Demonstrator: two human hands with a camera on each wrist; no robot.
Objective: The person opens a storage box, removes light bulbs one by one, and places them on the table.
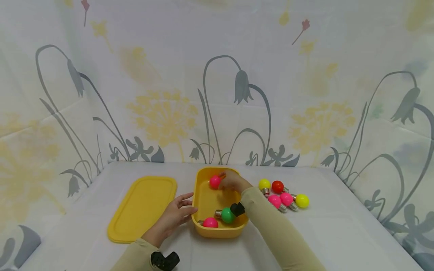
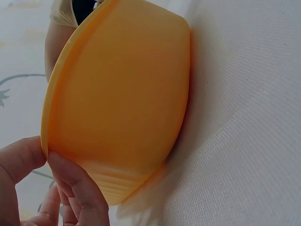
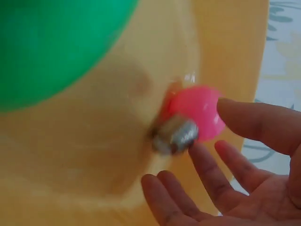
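Note:
My left hand (image 1: 177,212) is at the left side of a yellow plastic box (image 1: 220,232). In the left wrist view its thumb and forefinger pinch the box's rim (image 2: 45,113). My right hand (image 1: 234,181) reaches into the far end of the box, beside a pink light bulb (image 1: 215,182). Seen from the right wrist, the fingers (image 3: 211,176) are spread and fairly straight around that bulb, thumb at its edge; firm contact cannot be made out. A green bulb (image 1: 228,215) and another pink bulb (image 1: 210,222) lie in the near end.
Right of the box lies a cluster of bulbs: a red one (image 1: 277,186), a yellow one (image 1: 302,201), pink ones (image 1: 286,198) and another yellow. A flat yellow lid (image 1: 142,209) lies to the left on the white cloth. Behind hangs a flower-printed curtain (image 1: 217,94).

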